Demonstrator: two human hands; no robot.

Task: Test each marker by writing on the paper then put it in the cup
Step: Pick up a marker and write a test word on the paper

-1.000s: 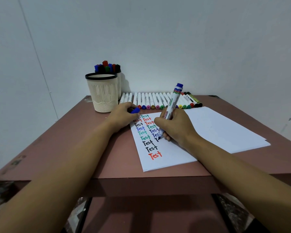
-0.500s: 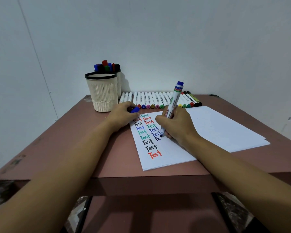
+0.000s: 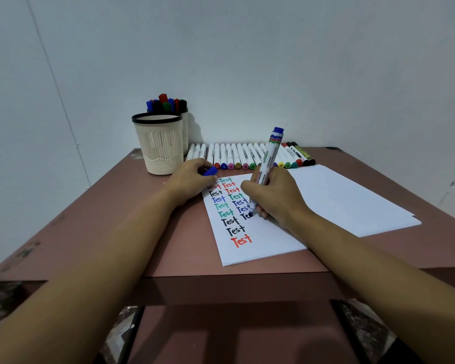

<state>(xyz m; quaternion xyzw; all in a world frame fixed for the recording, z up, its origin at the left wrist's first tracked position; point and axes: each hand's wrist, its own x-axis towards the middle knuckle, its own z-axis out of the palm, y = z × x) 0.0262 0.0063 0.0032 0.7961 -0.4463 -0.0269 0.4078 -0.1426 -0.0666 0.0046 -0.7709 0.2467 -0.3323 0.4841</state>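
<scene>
gripping the marker (image 3: 267, 164) tilted, right hand (image 3: 273, 195) writes on paper (image 3: 263, 245); left hand (image 3: 192, 179) fingers clutch blue cap (image 3: 210, 171).

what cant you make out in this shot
Head view only:
- Inside of the front cup: hidden by its own wall.
- Words at the paper's top left: under the left hand and its blue cap.
- Print on the row of markers: too small.
- Grip section of the marker: inside the right hand.

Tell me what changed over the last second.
The right hand, gripping the marker, crept rightward across the paper, and the newest word gained letters. Unchanged: the left hand holds the blue cap at the paper's top corner; the cup and the row of markers sit as before.
</scene>
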